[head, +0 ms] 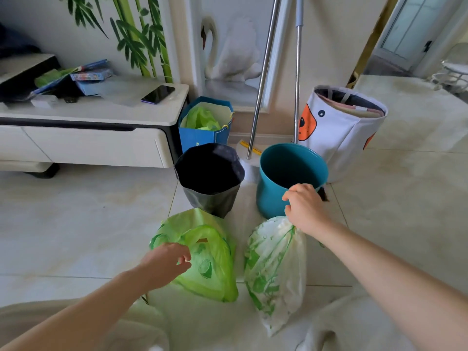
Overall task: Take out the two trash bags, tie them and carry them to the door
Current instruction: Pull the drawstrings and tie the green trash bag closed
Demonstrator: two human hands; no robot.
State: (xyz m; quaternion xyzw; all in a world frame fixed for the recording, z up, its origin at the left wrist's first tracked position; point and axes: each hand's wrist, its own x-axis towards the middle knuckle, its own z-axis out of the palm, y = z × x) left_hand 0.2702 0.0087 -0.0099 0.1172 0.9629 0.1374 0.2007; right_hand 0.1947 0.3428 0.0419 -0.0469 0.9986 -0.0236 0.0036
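The left hand (166,260) is held over the green bag (207,257), fingers loosely spread and gripping nothing, apparently reaching for the handle loop just beyond the fingertips. That bag is slumped on the floor, its mouth seemingly untied. To the right, the white bag (274,269) hangs below the right hand (305,209), its gathered neck clenched in a fist, probably for carrying; the teal bin (291,173) stands just beyond.

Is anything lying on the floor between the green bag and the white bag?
No. In the head view only bare tile shows between the green bag and the white bag.
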